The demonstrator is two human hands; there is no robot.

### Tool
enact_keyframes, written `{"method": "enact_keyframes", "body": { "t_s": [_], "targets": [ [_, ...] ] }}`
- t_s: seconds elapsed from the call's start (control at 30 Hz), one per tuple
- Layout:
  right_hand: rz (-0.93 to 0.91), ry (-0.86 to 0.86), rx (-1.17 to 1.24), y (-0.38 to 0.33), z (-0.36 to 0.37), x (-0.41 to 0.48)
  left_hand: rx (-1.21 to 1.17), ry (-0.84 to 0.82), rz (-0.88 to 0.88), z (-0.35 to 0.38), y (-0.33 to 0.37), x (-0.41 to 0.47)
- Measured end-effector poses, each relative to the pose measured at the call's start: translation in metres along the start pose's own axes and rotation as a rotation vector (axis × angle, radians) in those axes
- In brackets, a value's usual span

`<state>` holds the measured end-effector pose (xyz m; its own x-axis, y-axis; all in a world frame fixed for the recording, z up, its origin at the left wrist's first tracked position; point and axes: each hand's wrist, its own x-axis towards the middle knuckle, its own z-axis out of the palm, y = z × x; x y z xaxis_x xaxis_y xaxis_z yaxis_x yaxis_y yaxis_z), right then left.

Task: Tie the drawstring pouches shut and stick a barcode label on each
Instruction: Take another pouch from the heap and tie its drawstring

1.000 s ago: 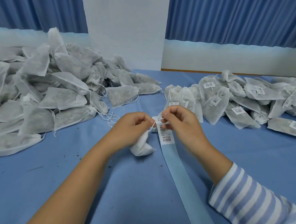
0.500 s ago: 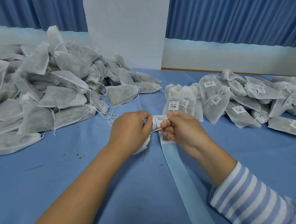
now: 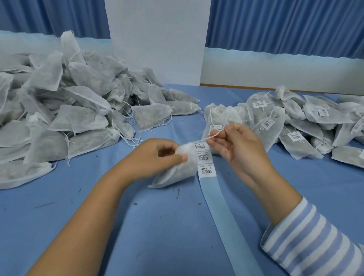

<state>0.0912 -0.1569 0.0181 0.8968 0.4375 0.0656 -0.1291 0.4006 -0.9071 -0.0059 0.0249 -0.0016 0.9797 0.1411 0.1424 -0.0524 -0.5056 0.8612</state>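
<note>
White pouch (image 3: 175, 172) in left hand (image 3: 152, 158), drawstring (image 3: 217, 133) in right hand (image 3: 239, 148) — three barcode labels (image 3: 203, 157)

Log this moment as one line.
left hand grips pouch | right hand pinches drawstring | three labels on strip

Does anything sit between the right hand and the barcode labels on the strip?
Nothing visible does. The right hand, pinching the thin white drawstring, is right beside the white barcode labels on the pale blue strip. The white mesh pouch in the left hand lies against their left edge.
</note>
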Motion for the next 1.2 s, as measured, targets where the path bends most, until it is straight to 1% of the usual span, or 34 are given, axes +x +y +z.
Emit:
{"method": "enact_keyframes", "body": {
  "t_s": [0.1,0.17,0.23,0.3,0.37,0.4,0.47,0.5,0.57,0.67,0.7,0.77,0.87,0.93,0.97,1.1,1.2],
  "targets": [
    [-0.087,-0.054,-0.158,0.004,0.003,-0.003,0.035,0.284,0.010,0.003,-0.004,0.007],
    [-0.189,-0.144,-0.301,0.008,0.005,-0.007,-0.075,0.440,-0.013,0.003,-0.003,0.011],
    [-0.328,-0.257,-0.485,0.014,0.007,-0.013,-0.239,0.506,-0.096,0.004,-0.002,0.013],
    [-0.456,-0.348,-0.736,0.023,0.008,-0.017,-0.420,0.509,-0.200,0.010,-0.001,0.015],
    [-0.537,-0.394,-0.932,0.033,0.007,-0.017,-0.594,0.482,-0.282,0.015,0.002,0.016],
    [-0.545,-0.393,-0.971,0.036,0.006,-0.016,-0.673,0.459,-0.309,0.017,0.004,0.016],
    [-0.540,-0.374,-0.975,0.036,0.004,-0.014,-0.815,0.369,-0.335,0.017,0.007,0.015],
    [-0.537,-0.371,-0.967,0.035,0.003,-0.013,-0.842,0.309,-0.328,0.017,0.008,0.014],
    [-0.508,-0.394,-0.955,0.033,0.001,-0.011,-0.734,0.232,-0.272,0.018,0.007,0.013],
    [-0.417,-0.419,-0.961,0.024,-0.008,-0.005,-0.541,0.268,-0.284,0.022,0.004,0.013],
    [-0.390,-0.399,-1.006,0.019,-0.013,-0.002,-0.507,0.268,-0.303,0.021,0.003,0.014],
    [-0.348,-0.370,-1.176,0.012,-0.027,0.005,-0.410,0.227,-0.345,0.017,-0.001,0.014],
    [-0.277,-0.468,-1.458,0.015,-0.038,0.007,-0.278,0.055,-0.347,0.009,-0.005,0.011],
    [-0.239,-0.544,-1.584,0.021,-0.039,0.006,-0.245,-0.068,-0.333,0.006,-0.006,0.008],
    [-0.225,-0.562,-1.602,0.022,-0.038,0.006,-0.250,-0.098,-0.335,0.006,-0.006,0.008],
    [-0.174,-0.606,-1.597,0.018,-0.036,0.004,-0.320,-0.138,-0.366,0.012,-0.008,0.009],
    [-0.131,-0.655,-1.572,0.014,-0.034,0.000,-0.330,-0.207,-0.385,0.017,-0.008,0.009]
  ]
}}
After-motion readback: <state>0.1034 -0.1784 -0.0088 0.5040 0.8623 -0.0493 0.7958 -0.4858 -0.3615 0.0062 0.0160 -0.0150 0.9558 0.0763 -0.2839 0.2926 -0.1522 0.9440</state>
